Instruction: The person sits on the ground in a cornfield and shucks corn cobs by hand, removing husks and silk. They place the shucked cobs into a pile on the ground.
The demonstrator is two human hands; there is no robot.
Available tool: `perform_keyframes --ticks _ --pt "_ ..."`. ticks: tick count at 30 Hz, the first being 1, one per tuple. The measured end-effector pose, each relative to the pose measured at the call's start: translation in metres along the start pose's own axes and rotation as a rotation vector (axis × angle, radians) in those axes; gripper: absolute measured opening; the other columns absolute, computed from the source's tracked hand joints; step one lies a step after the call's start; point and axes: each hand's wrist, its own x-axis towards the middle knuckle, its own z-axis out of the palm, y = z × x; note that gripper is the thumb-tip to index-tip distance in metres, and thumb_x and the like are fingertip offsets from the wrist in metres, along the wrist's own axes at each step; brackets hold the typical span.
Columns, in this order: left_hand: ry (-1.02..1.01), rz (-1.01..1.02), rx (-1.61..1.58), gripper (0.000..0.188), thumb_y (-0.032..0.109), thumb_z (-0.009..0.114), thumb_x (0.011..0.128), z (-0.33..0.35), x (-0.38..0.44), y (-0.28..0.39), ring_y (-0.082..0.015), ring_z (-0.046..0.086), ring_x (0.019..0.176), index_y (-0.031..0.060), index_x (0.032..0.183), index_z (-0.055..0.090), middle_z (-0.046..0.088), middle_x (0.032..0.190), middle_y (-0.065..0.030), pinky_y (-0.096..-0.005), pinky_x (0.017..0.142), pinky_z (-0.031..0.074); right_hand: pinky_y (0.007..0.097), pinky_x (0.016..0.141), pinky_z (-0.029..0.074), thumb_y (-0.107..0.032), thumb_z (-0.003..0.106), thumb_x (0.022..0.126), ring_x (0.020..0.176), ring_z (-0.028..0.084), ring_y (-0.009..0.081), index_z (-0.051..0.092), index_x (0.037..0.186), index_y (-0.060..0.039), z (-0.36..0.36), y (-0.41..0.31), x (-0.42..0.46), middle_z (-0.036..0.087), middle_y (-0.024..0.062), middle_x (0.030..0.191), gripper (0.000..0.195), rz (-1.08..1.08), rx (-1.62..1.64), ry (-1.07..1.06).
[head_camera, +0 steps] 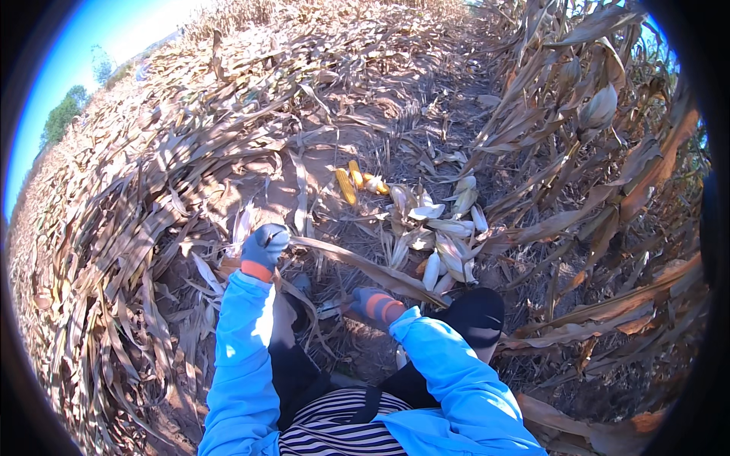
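Observation:
My left hand (266, 246), in a grey work glove with an orange cuff band, is closed near the end of a long dry corn leaf (365, 263); a small dark thing shows at its fingers, too small to name. Low between my knees is my right hand (370, 305), gloved alike, by a pale piece of stalk or husk (329, 309); its fingers are partly hidden, so its grip is unclear. Ahead lie several yellow corn cobs (345, 186) on the soil. Right of them is a loose pile of corn ears in pale husks (453, 228).
Flattened dry corn stalks (154, 171) cover the ground on the left. Standing dry corn plants (593, 171) crowd the right side, some leaning close to my right knee (476, 313). Bare soil with stubble (410, 114) runs ahead between them.

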Motion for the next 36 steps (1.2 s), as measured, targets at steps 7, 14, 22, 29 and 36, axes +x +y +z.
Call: perform_keyframes --ticks 7,14,22,29,36 --pt "0.000 -0.113 -0.197 0.020 0.016 0.052 0.079 -0.007 0.008 -0.006 -0.0103 0.035 0.046 -0.0026 0.072 0.052 0.042 0.058 -0.0015 -0.0275 0.052 0.034 0.0415 0.077 0.044 -0.045 0.059 0.075 0.089 0.058 0.0349 0.060 0.096 -0.0063 -0.006 -0.006 -0.002 0.061 0.0177 0.095 0.044 0.064 0.030 -0.055" --pt "-0.217 -0.236 -0.311 0.025 0.013 0.048 0.074 -0.019 0.021 -0.006 -0.0085 0.025 0.042 0.0119 0.055 0.032 0.028 0.052 0.0029 -0.0266 0.051 0.027 0.0434 0.076 0.045 -0.043 0.060 0.075 0.087 0.058 0.0372 0.060 0.093 -0.0038 -0.008 -0.009 -0.002 0.061 0.0197 0.092 0.044 0.068 0.070 -0.083" --pt "-0.197 -0.266 -0.376 0.024 0.006 0.046 0.071 0.013 0.008 0.012 -0.0096 0.025 0.045 0.0125 0.053 0.031 0.026 0.053 0.0015 -0.0247 0.046 0.022 0.0435 0.075 0.045 -0.042 0.060 0.075 0.086 0.058 0.0378 0.058 0.094 -0.0036 0.001 0.004 0.002 0.061 0.0205 0.091 0.043 0.018 0.042 -0.041" --pt "-0.247 -0.292 -0.456 0.023 0.003 0.044 0.067 -0.005 0.016 0.001 -0.0090 0.025 0.045 0.0130 0.053 0.030 0.026 0.053 0.0009 -0.0236 0.041 0.019 0.0440 0.074 0.045 -0.041 0.057 0.077 0.085 0.058 0.0382 0.057 0.092 -0.0042 0.000 -0.001 0.001 0.061 0.0204 0.090 0.040 0.022 0.029 -0.032" --pt "-0.121 -0.159 -0.235 0.020 0.014 0.045 0.076 0.000 0.007 0.000 -0.0117 0.033 0.042 -0.0028 0.070 0.054 0.040 0.054 -0.0026 -0.0281 0.050 0.031 0.0439 0.075 0.044 -0.042 0.058 0.076 0.087 0.057 0.0379 0.057 0.095 -0.0038 0.001 0.003 0.003 0.060 0.0204 0.092 0.043 0.012 0.032 -0.036"
